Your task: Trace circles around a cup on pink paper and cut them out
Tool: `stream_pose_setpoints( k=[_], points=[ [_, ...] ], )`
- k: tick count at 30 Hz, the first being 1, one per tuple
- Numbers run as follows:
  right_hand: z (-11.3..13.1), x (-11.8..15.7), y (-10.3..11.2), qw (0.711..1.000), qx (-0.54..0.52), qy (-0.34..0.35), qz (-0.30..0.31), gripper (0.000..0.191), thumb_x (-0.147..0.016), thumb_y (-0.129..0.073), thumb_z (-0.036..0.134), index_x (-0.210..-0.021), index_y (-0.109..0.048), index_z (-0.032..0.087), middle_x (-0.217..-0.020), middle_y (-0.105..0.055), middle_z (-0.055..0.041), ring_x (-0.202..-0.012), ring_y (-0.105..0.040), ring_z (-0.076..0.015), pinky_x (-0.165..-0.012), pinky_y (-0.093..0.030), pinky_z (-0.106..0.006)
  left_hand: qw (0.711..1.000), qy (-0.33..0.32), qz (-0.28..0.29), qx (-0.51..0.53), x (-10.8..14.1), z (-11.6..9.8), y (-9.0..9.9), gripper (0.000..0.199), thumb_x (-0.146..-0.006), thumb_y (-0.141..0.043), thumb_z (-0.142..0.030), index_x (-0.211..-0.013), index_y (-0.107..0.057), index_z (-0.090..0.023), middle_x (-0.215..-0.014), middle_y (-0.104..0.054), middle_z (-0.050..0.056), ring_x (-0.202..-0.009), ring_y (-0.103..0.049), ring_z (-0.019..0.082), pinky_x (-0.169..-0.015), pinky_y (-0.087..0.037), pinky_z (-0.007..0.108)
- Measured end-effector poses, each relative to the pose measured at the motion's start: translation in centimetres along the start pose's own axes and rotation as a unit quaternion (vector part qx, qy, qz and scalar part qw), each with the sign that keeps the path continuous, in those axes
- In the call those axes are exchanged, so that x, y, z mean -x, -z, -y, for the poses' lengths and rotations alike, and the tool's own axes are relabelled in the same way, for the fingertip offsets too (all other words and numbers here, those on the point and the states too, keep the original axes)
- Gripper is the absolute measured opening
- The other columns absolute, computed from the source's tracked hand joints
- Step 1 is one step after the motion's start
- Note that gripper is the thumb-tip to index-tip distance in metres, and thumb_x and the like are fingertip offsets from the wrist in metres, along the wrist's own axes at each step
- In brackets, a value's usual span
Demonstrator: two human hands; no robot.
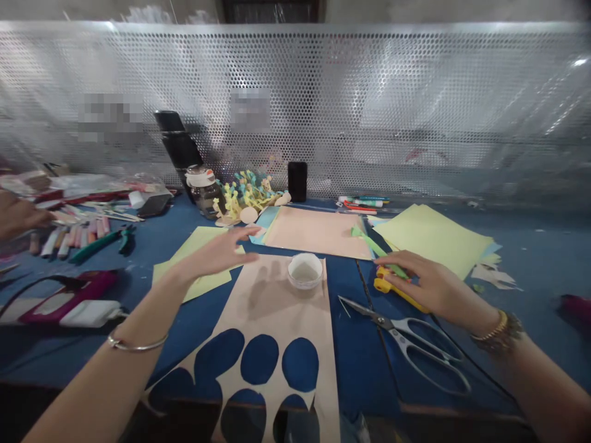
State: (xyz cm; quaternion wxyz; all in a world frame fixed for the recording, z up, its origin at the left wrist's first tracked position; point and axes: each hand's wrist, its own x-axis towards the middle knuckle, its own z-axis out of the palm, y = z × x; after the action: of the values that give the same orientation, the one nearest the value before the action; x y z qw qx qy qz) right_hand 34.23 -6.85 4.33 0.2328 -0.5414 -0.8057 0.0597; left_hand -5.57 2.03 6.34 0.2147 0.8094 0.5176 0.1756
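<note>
My left hand (217, 251) is open above the yellow-green sheets (198, 237), fingers stretched toward the right. Between my hands, a small white bowl (305, 271) stands upright on a pale peach sheet (272, 295) with several round holes cut along its near part. My right hand (427, 277) has its fingers closed around a slim light-green tool (376, 246), whose exact kind I cannot make out. Just under those fingers lies a yellow tool (392, 288), partly hidden. Metal scissors (392, 326) rest partly opened below my right hand.
Behind the bowl lies a peach sheet stack (318, 231); yellow-green paper (434, 234) is at right. Paper flowers (249, 194), a jar (203, 191), a black bottle (178, 144) and a phone (297, 181) stand along the perforated panel (341, 92). Another person's hand (21, 215) is at far left.
</note>
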Motion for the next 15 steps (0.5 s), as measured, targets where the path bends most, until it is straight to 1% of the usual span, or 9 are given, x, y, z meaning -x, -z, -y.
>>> stream_pose_setpoints(
  k=[1,2,4,6,8,9,10,12,15],
  points=[
    [0.5,-0.5,-0.1,1.0,0.004,0.006,-0.001,0.03,-0.088,-0.049,0.042,-0.113,-0.063,0.031,-0.116,-0.064,-0.0055,-0.097,-0.064,-0.0251,-0.076,-0.054,-0.037,0.998,-0.027,0.043,0.028,0.1,-0.7,-1.1,0.084,-0.071,-0.066,-0.056,-0.143,-0.032,-0.03,-0.146,-0.041,0.007,-0.128,-0.044,0.032,-0.099,-0.043,0.045],
    [0.9,-1.0,-0.3,1.0,0.005,0.013,-0.002,0.029,-0.088,-0.05,0.041,-0.113,-0.063,0.031,-0.115,-0.064,-0.0051,-0.097,-0.064,-0.0248,-0.078,-0.054,-0.037,0.994,-0.056,0.066,0.061,0.2,-1.6,-2.2,0.093,-0.068,-0.069,-0.055,-0.146,-0.024,-0.031,-0.15,-0.034,0.007,-0.132,-0.039,0.031,-0.102,-0.041,0.044],
    [1.7,-1.7,-0.6,1.0,-0.002,0.022,-0.009,0.028,-0.088,-0.051,0.037,-0.113,-0.062,0.031,-0.116,-0.064,-0.0045,-0.098,-0.063,-0.0238,-0.08,-0.053,-0.037,0.987,-0.106,0.061,0.099,0.2,-3.5,-4.1,0.102,-0.063,-0.074,-0.054,-0.147,-0.021,-0.031,-0.155,-0.021,0.007,-0.138,-0.029,0.03,-0.108,-0.035,0.045],
    [2.2,-2.2,-1.2,0.999,-0.023,0.026,-0.024,0.027,-0.088,-0.05,0.035,-0.113,-0.062,0.03,-0.117,-0.063,-0.0046,-0.099,-0.063,-0.0229,-0.082,-0.053,-0.037,0.983,-0.125,0.055,0.125,-0.1,-5.1,-5.2,0.097,-0.063,-0.075,-0.052,-0.145,-0.028,-0.031,-0.152,-0.029,0.007,-0.136,-0.034,0.029,-0.108,-0.035,0.044],
    [2.2,-2.3,-2.0,0.997,-0.049,0.026,-0.045,0.027,-0.089,-0.05,0.033,-0.113,-0.062,0.03,-0.118,-0.062,-0.0049,-0.102,-0.062,-0.0229,-0.082,-0.053,-0.036,0.979,-0.123,0.042,0.16,-0.7,-5.8,-4.9,0.08,-0.069,-0.071,-0.048,-0.14,-0.038,-0.032,-0.144,-0.043,0.006,-0.126,-0.048,0.026,-0.104,-0.041,0.04],
    [2.0,-2.3,-2.5,0.996,-0.059,0.023,-0.055,0.027,-0.089,-0.049,0.033,-0.113,-0.062,0.03,-0.119,-0.061,-0.005,-0.103,-0.062,-0.0229,-0.083,-0.053,-0.036,0.979,-0.119,0.016,0.166,-1.0,-5.8,-4.4,0.071,-0.072,-0.07,-0.046,-0.136,-0.044,-0.031,-0.14,-0.048,0.006,-0.121,-0.052,0.025,-0.102,-0.043,0.039],
    [1.7,-2.3,-2.9,0.996,-0.067,0.018,-0.062,0.027,-0.089,-0.05,0.033,-0.113,-0.062,0.03,-0.118,-0.062,-0.005,-0.103,-0.062,-0.023,-0.083,-0.054,-0.035,0.98,-0.112,-0.032,0.163,-1.4,-5.5,-3.5,0.063,-0.072,-0.069,-0.044,-0.131,-0.05,-0.03,-0.136,-0.052,0.006,-0.119,-0.054,0.025,-0.1,-0.045,0.037],
    [0.9,-2.1,-3.8,0.995,-0.075,0.005,-0.068,0.027,-0.089,-0.05,0.032,-0.112,-0.063,0.029,-0.116,-0.063,-0.005,-0.101,-0.063,-0.0229,-0.08,-0.055,-0.035,0.972,-0.086,-0.14,0.169,-2.1,-4.2,-1.6,0.068,-0.071,-0.071,-0.043,-0.133,-0.048,-0.028,-0.127,-0.059,0.007,-0.113,-0.057,0.025,-0.093,-0.05,0.036],
    [-0.1,-2.1,-4.3,0.995,-0.074,-0.018,-0.071,0.027,-0.089,-0.049,0.032,-0.112,-0.063,0.028,-0.112,-0.063,-0.0057,-0.094,-0.064,-0.022,-0.076,-0.055,-0.035,0.954,-0.038,-0.26,0.146,-2.8,-1.5,0.5,0.066,-0.069,-0.073,-0.043,-0.129,-0.052,-0.024,-0.116,-0.064,0.008,-0.109,-0.06,0.025,-0.09,-0.051,0.034]
  ],
)
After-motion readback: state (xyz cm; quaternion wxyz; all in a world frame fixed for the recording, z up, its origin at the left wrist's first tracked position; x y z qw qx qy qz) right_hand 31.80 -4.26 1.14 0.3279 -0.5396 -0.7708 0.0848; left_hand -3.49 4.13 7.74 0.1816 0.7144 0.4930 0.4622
